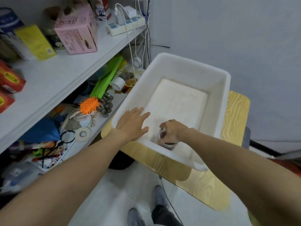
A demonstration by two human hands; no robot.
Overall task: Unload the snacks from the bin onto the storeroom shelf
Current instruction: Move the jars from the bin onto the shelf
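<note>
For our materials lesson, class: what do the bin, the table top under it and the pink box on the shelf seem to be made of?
Bin: likely plastic, white, smooth, slightly translucent, with moulded rounded corners.
Table top: wood-grain pattern under a glossy sheen, so possibly laminate rather than bare wood.
Pink box: probably printed cardboard, matte, with sharp folded edges.

Just one cam for this, strapped to my head, wide-angle. It faces forward and tilts steeply down, enough that my own shoes [160, 197] show at 6 o'clock. The white bin [187, 61] is close up, filling the middle and running toward 1 o'clock. The shelf [53, 79] sweeps from 9 up to 11. My forearms come in from both bottom corners, with my left hand [132, 123] and my right hand [173, 132], gripping a jar [170, 145], near center.
</note>
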